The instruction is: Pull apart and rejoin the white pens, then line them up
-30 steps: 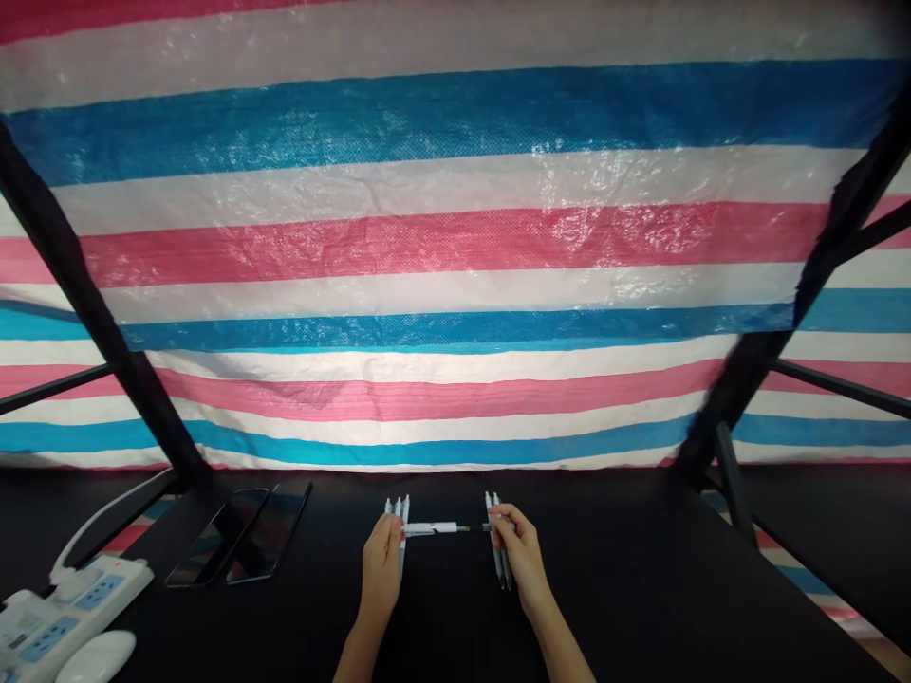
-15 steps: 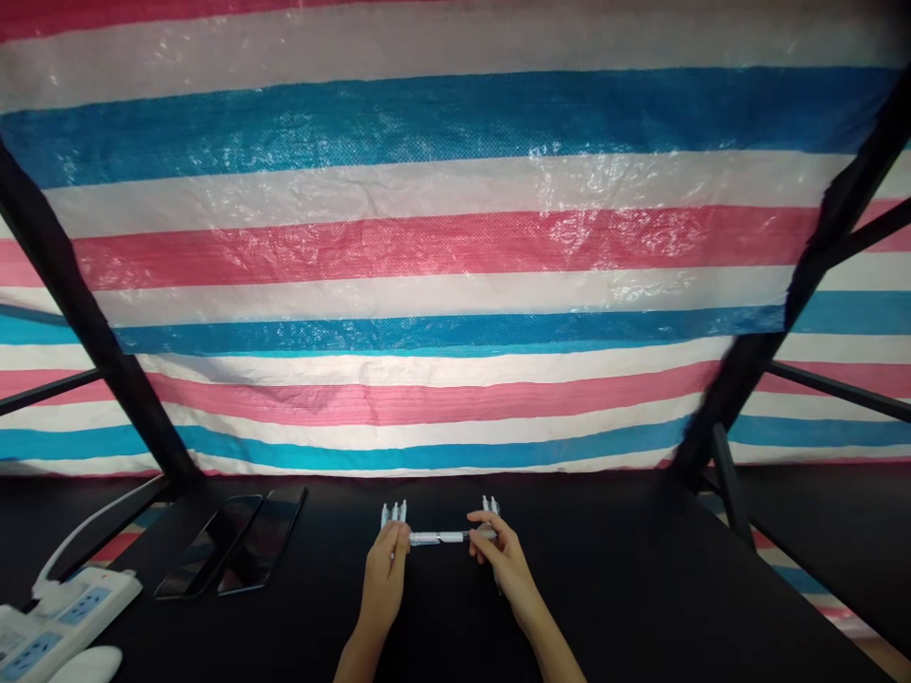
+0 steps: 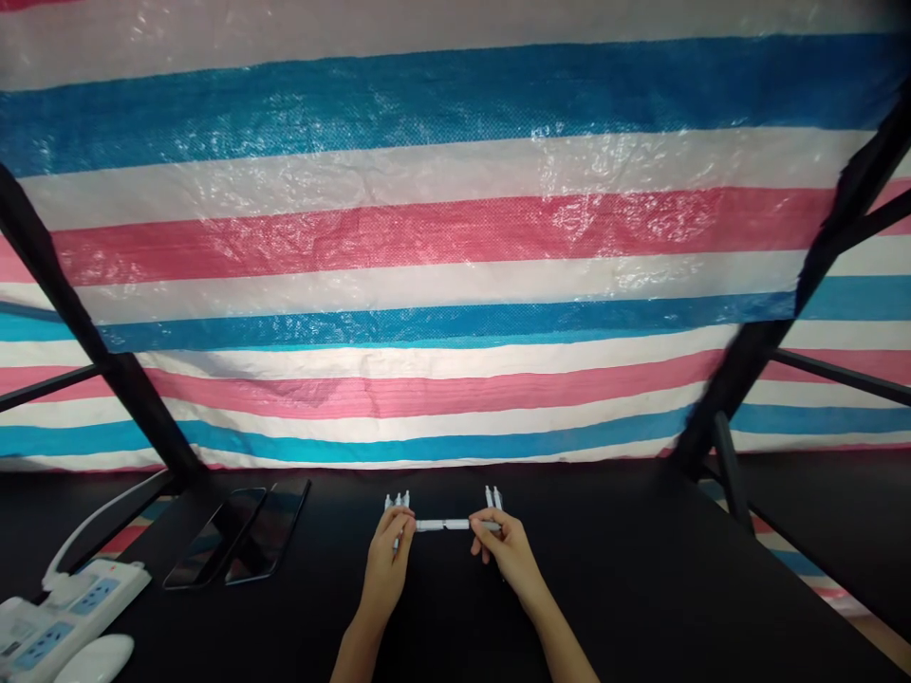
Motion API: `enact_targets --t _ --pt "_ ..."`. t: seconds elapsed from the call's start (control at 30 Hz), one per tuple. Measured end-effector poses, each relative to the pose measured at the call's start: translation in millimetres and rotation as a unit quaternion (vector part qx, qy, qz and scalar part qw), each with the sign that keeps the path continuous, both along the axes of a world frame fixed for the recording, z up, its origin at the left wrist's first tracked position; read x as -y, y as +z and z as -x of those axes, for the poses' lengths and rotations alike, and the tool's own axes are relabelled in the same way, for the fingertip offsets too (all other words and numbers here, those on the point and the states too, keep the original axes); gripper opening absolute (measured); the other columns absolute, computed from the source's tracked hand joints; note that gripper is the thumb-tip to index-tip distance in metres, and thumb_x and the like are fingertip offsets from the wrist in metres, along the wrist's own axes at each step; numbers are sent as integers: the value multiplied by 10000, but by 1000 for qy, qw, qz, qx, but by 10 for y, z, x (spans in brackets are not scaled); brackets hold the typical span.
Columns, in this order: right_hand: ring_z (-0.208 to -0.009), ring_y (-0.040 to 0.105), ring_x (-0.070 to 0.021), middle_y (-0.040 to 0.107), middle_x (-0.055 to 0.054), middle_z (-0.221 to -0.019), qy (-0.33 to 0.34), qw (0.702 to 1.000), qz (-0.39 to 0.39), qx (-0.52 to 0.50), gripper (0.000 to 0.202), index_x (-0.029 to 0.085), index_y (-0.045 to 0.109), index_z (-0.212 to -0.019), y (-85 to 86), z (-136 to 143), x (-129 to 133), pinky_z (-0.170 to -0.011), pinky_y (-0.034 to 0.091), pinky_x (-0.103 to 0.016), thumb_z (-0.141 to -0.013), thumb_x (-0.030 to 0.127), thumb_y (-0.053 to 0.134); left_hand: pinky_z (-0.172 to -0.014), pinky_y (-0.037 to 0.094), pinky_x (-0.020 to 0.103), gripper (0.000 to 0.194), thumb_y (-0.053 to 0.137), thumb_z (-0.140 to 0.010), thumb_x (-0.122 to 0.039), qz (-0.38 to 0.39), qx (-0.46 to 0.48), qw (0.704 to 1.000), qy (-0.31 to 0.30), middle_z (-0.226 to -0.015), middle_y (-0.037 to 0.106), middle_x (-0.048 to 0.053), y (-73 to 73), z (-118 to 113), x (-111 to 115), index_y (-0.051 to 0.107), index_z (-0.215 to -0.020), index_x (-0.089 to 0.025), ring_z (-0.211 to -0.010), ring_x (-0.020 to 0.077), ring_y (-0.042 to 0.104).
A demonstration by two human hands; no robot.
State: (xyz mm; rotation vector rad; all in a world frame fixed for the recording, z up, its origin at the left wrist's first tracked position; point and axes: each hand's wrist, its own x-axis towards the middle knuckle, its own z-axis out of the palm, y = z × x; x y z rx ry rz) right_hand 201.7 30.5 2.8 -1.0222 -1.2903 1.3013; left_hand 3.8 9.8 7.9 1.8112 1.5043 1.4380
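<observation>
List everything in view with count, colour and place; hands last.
Held pen: 1, white, between both hands
Left pens: 3 ends visible, white, beyond left hand
Right pens: 2 ends visible, white, beyond right hand
Flat devices: 2, black, table's left
Power strip: 1, white with blue panels, lower left
Cable: 1, white, at strip
Mouse-like object: 1, white, bottom left
Table: 1, black, below
Sheeting: count unclear, red-blue-white stripes, behind
Bars: several, black, both sides
Left hand: 1, bare, centre-left
Right hand: 1, bare, centre-right
</observation>
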Motion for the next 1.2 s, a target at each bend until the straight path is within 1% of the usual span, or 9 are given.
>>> enact_targets --t 0.17,0.37,0.53,0.63,0.7,0.87,0.97,1.1,1.2 --pt "-336 431 -93 569 2 -415 -4 1000 10 27 454 153 591 -711 43 -16 27 -386 297 -203 -695 607 609 -688 503 279 338 387 -877 -419 19 1 1000 -8 -922 573 87 3 3 4 613 -763 -194 -877 199 587" --pt "-307 416 -92 512 30 -345 -11 998 8 65 424 171 547 -644 116 -30 73 -379 297 -194 -745 582 564 -705 492 294 310 417 -862 -416 6 -7 1000 -8 -923 602 89 29 4 0 631 -797 -201 -869 203 594" --pt "-326 431 -97 517 29 -356 -28 997 -17 72 401 169 561 -648 131 -38 77 -391 297 -195 -756 555 566 -712 489 297 296 462 -835 -434 30 12 999 -9 -823 664 61 31 5 3 638 -836 -196 -784 195 629" --pt "-331 435 -98 518 29 -367 -27 997 -21 69 387 167 572 -664 130 -37 82 -396 302 -198 -762 542 571 -687 495 285 306 469 -833 -443 55 25 998 -10 -749 667 45 30 4 9 635 -822 -187 -722 182 635" --pt "-337 445 -102 509 34 -370 -23 997 -22 66 382 167 580 -675 132 -31 93 -401 314 -202 -759 540 577 -666 499 278 301 491 -821 -446 56 34 998 -10 -727 668 40 27 2 6 634 -828 -181 -702 179 638" --pt "-359 474 -109 513 32 -393 -17 997 -35 69 372 170 596 -680 120 -11 117 -409 333 -205 -771 530 576 -695 512 301 290 546 -779 -446 38 44 998 7 -792 687 54 2 -12 -21 640 -825 -176 -732 189 646" --pt "-353 475 -112 513 31 -388 -17 996 -33 80 374 172 602 -682 105 -10 114 -406 337 -206 -773 534 573 -723 513 306 269 555 -782 -425 36 55 998 0 -819 690 64 -12 -16 -29 635 -840 -174 -780 195 650" --pt "-354 481 -117 517 30 -387 -20 996 -36 83 387 176 598 -669 92 -17 106 -412 350 -212 -771 548 568 -728 508 299 227 562 -786 -394 26 58 998 -10 -804 685 52 -12 -11 -25 628 -831 -182 -760 179 646" --pt "-351 474 -116 515 31 -383 -23 995 -38 86 390 174 594 -675 82 -22 97 -415 349 -214 -773 550 562 -748 503 300 208 555 -794 -377 32 57 998 -21 -836 685 55 -5 -12 -20 628 -827 -185 -790 177 646"
